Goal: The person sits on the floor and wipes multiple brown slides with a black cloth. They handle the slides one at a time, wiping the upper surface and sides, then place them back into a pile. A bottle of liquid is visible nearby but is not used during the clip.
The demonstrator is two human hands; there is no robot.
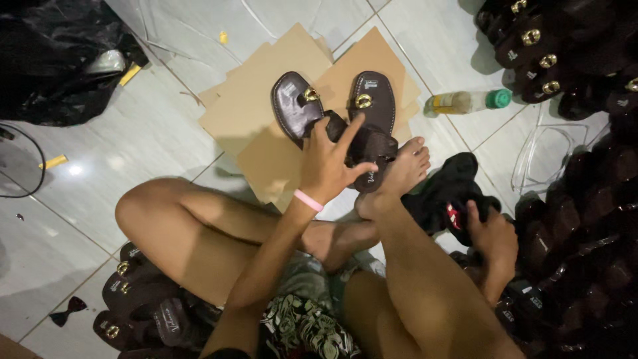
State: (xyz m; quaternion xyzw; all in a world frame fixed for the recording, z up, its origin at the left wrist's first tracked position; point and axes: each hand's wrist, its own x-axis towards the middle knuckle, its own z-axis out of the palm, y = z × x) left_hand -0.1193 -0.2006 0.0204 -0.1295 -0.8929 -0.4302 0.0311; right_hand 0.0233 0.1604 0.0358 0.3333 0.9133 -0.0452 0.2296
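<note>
Grey tiled floor, with flat cardboard (279, 106) spread on it. Two brown sandals (335, 106) side by side on the cardboard, long ways up and down, toes pointing away. Left hand (327, 163) reached out from a bent arm, grip holding the heel end of the sandals, pointer finger stuck out. Right hand (493, 239) low by the right knee, grip closed on a black cloth (446, 193). Bottle (468, 101) lying on its side, green cap to the right. Heaps of dark sandals (571, 46) all around.

I see sandal pair (335, 106) on cardboard sheets (266, 100) on floor (133, 146); bottle (468, 101) lying right of cardboard; sandal pile (571, 53) far right.
</note>
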